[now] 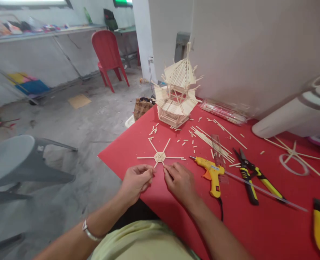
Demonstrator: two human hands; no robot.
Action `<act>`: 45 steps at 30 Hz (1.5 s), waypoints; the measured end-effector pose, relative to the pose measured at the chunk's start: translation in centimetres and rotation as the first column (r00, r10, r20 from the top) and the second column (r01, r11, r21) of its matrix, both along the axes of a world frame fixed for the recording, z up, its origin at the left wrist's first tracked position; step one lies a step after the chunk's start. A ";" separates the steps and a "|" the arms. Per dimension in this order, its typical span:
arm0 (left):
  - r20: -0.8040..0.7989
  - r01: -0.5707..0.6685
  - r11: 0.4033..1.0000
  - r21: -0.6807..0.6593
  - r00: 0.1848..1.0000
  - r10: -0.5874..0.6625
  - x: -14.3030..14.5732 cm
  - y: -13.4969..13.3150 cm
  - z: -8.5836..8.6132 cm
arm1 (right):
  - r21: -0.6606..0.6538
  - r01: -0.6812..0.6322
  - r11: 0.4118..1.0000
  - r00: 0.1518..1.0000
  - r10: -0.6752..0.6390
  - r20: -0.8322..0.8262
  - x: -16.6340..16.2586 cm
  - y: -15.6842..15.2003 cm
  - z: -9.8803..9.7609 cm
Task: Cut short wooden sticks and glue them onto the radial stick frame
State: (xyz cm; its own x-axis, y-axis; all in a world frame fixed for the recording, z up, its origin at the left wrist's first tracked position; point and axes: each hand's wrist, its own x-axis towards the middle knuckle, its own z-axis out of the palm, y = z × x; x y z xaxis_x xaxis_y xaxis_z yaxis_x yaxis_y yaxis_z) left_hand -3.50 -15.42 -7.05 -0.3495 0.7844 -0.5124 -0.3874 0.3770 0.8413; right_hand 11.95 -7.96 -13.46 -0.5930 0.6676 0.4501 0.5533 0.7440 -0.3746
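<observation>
Mid frame, your left hand and right hand pinch the stick star's near spokes; next, I think, lay a small stick straight.

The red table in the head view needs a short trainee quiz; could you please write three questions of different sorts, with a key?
1. True or false: the yellow glue gun lies on the red table, to the right of the right hand.
2. What stands near the table's far edge? A) a stick model house B) a kettle C) a lamp
3. How many spokes has the stick star just beyond the left hand?
Key: 1 true; 2 A; 3 six.
</observation>
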 end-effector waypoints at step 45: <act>-0.624 0.257 0.966 0.017 0.758 -0.190 -5.6 1.6 -2.8 | -0.063 0.073 0.995 0.997 -0.071 0.034 -0.8 -1.3 0.9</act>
State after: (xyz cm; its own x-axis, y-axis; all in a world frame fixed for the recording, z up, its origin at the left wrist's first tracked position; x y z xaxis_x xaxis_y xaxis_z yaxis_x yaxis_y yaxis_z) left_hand -9.06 -13.84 -9.86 -0.3706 0.9133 -0.1687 0.3078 0.2921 0.9055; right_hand 11.14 -9.28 -12.60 -0.5558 0.7361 0.3863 0.6170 0.6767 -0.4017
